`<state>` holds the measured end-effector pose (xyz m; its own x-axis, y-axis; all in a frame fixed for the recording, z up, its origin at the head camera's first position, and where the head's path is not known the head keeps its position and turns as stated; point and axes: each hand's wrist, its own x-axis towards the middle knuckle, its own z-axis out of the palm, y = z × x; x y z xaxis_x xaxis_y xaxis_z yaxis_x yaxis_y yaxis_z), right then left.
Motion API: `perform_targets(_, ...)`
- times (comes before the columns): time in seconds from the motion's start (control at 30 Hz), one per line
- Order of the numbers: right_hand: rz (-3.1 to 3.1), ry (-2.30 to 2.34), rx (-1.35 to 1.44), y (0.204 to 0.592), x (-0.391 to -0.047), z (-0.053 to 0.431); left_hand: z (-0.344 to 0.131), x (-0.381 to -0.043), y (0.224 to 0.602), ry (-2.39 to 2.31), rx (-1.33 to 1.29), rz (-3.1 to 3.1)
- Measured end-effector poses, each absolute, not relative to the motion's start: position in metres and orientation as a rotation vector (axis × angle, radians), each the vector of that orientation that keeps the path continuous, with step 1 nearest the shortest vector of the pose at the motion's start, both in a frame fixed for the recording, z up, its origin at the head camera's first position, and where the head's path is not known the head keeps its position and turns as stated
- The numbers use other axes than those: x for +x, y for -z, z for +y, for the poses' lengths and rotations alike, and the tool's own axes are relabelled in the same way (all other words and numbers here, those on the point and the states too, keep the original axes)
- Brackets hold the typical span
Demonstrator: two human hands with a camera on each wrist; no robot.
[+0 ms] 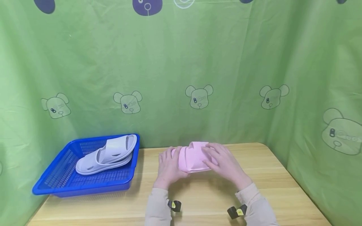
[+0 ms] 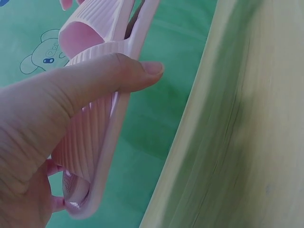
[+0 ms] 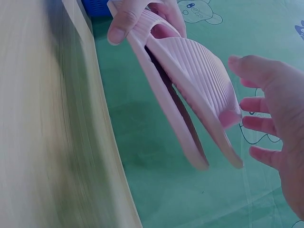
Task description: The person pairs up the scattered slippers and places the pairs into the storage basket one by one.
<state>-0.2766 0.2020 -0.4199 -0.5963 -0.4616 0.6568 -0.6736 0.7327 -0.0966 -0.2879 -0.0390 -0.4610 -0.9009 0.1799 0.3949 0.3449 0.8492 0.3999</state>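
Observation:
A pair of pink ribbed slippers (image 1: pixel 195 157) is held above the table, the two nested together with their soles spread apart at one end in the right wrist view. My left hand (image 1: pixel 168 169) grips the pair at its left end, the thumb (image 2: pixel 114 73) lying across the ribbed strap and the other fingers mostly hidden behind. At the other end is my right hand (image 1: pixel 226 163), its fingers spread loosely beside the upper slipper (image 3: pixel 204 66). Whether those fingertips touch the slipper I cannot tell.
On the left a blue plastic basket (image 1: pixel 85 190) holds a pair of light grey-white slippers (image 1: pixel 108 155), one partly on top of the other. Green curtain (image 1: pixel 220 62) with bear prints hangs behind and at both sides of the wooden table (image 1: pixel 271 188).

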Motion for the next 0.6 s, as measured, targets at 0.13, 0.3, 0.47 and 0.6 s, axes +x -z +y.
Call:
perform_targets(0.13,-2.266,-0.44,0.864,0.42,-0.277,0.202,-0.04,-0.287,0.458,0.687,-0.389,-2.681)
perform_targets(0.3,-2.216,-0.439,0.875,0.418,-0.278,0.202,-0.043,-0.287,0.457,0.68,-0.397,-2.656)
perform_targets(0.47,-2.174,-0.442,0.893,0.417,-0.278,0.202,-0.047,-0.29,0.457,0.645,-0.389,-2.635)
perform_targets(0.6,-2.151,-0.433,0.899,0.418,-0.278,0.202,-0.05,-0.29,0.457,0.638,-0.374,-2.612)
